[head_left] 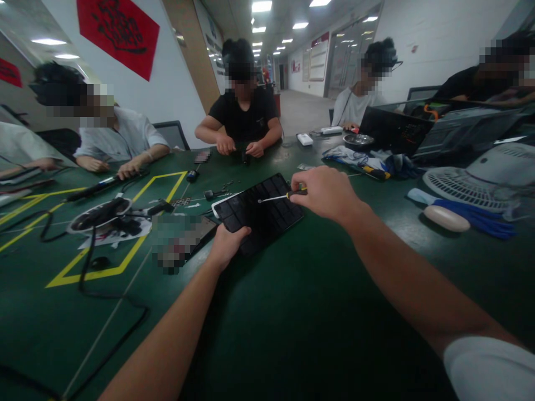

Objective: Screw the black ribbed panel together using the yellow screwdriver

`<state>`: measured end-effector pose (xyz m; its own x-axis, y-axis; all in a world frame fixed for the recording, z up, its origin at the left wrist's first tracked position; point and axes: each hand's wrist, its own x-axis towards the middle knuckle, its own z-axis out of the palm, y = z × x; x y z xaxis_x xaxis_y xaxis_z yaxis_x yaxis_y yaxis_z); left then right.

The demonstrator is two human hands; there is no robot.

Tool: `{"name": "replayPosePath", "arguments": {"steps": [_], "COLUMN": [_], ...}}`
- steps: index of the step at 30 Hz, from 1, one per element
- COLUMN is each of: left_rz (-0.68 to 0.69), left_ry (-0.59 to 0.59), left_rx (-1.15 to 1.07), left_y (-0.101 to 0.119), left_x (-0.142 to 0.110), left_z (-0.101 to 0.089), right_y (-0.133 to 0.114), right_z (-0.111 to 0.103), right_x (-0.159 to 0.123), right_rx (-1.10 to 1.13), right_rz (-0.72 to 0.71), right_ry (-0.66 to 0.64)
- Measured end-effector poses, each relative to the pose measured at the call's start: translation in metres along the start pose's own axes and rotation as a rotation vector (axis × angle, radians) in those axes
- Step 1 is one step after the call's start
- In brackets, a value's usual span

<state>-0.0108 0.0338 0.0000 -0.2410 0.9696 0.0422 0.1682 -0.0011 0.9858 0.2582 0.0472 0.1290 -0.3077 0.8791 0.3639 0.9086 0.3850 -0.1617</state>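
A dark, glossy flat panel with faint grid lines is tilted in front of me, a white edge showing under its far left corner. My left hand is closed on its near left edge, thumb on top and fingers hidden underneath. Between the fingertips of my right hand is a small screwdriver with a yellow and black handle. Its thin shaft points left over the panel, with a small round bit at the tip; whether that tip touches the surface I cannot tell.
On the left lie a pixelated flat item, a bowl of dark parts and a black cable. On the right are a white fan, blue cloth and a pale oval object. Several people sit around the green table.
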Motion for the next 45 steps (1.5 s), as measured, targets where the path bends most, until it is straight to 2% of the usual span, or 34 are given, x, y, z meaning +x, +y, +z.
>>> {"name": "replayPosePath", "arguments": {"steps": [7,15,31,45], "left_rz": [-0.016,0.010,-0.018,-0.010], "left_ry": [-0.012,-0.014,-0.009,-0.006], "left_rx": [-0.024,0.001,-0.014,-0.004], "left_y": [-0.002,-0.002,0.003,0.000], "left_x": [0.001,0.001,-0.002,0.000], "left_z": [0.000,-0.001,0.000,0.000], "right_y": [-0.002,-0.004,0.006,0.006], "right_z": [0.005,0.006,-0.004,0.007], "right_x": [0.000,-0.002,0.001,0.006], "right_rx": [-0.016,-0.056,-0.053,-0.056], "right_rz": [-0.063,-0.124,-0.157,-0.240], "right_ry": [0.088,0.115,0.102,0.094]}}
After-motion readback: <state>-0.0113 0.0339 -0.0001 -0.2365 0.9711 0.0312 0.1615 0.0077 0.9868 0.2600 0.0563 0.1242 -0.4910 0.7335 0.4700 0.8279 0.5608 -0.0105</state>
